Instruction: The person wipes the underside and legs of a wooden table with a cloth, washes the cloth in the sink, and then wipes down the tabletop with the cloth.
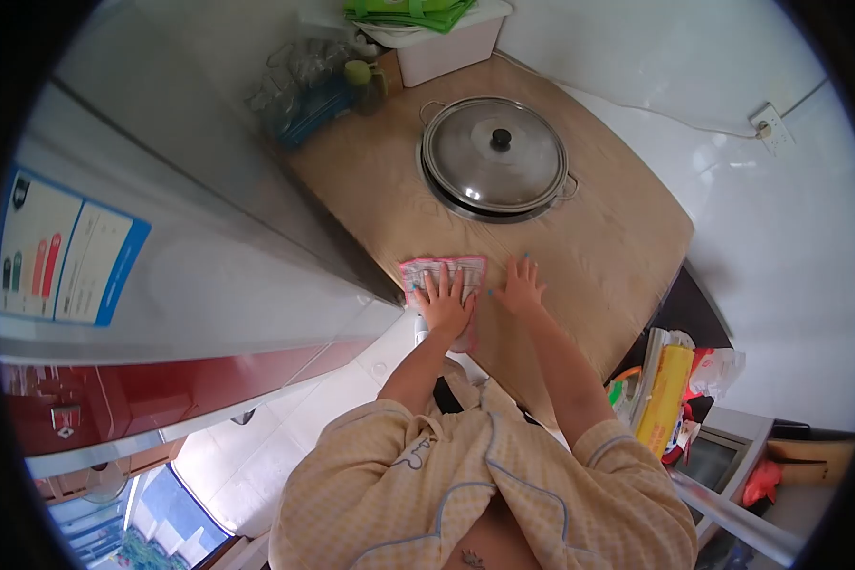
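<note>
My left hand [444, 304] lies flat on a pink-edged, patterned cloth [465, 267] at the near left edge of the brown-covered table, its fingers spread. Part of the cloth hangs over the table edge below the hand. To the right of the cloth, my right hand [520, 288] rests on the tabletop with its fingers apart and nothing held. Beyond both hands, a wide metal pan with a shiny lid [465, 161] and a black knob stands on the table [608, 218].
A white bin [451, 47] with a green bag stands at the back, beside plastic bags and a green-capped bottle [358, 74]. A grey fridge [218, 256] borders the left. A cord runs to a wall outlet [772, 128]. A yellow roll [663, 401] lies at right.
</note>
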The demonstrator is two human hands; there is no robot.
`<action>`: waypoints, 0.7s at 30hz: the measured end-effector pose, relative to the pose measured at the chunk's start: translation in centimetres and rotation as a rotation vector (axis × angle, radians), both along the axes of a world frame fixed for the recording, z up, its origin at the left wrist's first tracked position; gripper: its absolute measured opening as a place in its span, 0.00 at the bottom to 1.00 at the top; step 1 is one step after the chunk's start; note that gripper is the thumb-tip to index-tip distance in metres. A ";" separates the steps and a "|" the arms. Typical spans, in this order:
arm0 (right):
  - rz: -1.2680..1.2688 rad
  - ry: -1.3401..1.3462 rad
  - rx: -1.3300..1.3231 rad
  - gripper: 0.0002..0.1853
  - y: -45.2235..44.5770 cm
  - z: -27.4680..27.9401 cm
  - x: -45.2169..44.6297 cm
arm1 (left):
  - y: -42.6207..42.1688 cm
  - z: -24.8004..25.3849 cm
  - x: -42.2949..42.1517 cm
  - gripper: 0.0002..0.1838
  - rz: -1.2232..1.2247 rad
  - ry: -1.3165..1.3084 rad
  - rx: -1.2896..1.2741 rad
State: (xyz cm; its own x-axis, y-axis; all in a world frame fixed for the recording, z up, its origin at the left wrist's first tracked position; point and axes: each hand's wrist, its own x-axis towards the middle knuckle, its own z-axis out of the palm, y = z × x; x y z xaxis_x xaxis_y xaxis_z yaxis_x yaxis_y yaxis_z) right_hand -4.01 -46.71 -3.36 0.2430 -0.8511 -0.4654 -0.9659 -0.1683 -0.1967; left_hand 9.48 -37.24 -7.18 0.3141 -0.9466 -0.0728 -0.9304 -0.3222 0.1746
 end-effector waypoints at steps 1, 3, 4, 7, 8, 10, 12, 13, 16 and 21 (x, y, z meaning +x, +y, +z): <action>-0.027 0.007 0.019 0.50 -0.5 0.5 0.1 | -0.9 0.3 0.3 0.33 0.000 0.004 -0.002; -0.065 0.020 0.036 0.51 -2.0 1.3 0.7 | -3.1 0.8 1.8 0.33 0.071 0.023 0.062; -0.106 0.027 0.060 0.52 -2.6 1.4 1.0 | -4.3 0.9 2.7 0.33 0.068 0.026 0.065; -0.134 -0.027 0.061 0.54 -4.2 0.4 1.3 | -8.6 1.0 5.6 0.33 0.145 0.008 0.083; -0.137 -0.019 0.072 0.54 -4.5 0.1 1.7 | -10.1 0.9 6.5 0.33 0.141 0.014 0.094; -0.131 0.074 0.075 0.59 -4.7 0.7 3.4 | -13.4 0.6 8.7 0.34 0.188 -0.008 0.057; -0.150 0.100 0.088 0.60 -4.7 0.6 4.3 | -17.0 -0.2 11.2 0.35 0.192 -0.009 0.081; -0.168 0.115 0.086 0.62 -4.8 0.8 4.7 | -18.9 -1.0 12.5 0.35 0.217 -0.050 0.012; -0.166 0.134 0.136 0.61 -5.1 1.6 5.1 | -24.5 -1.7 16.8 0.35 0.236 -0.125 -0.022; -0.173 0.174 0.111 0.64 -5.2 0.6 5.1 | -33.0 -2.9 22.8 0.33 0.162 -0.188 -0.058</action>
State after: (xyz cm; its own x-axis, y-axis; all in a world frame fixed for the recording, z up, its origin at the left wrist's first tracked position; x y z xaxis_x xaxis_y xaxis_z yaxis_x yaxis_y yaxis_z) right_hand 1.09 -51.89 -2.75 0.0070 -0.8143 -0.5804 -0.9993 0.0153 -0.0335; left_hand 32.23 -70.29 -10.07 0.4648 -0.8837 0.0543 -0.8854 -0.4641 0.0257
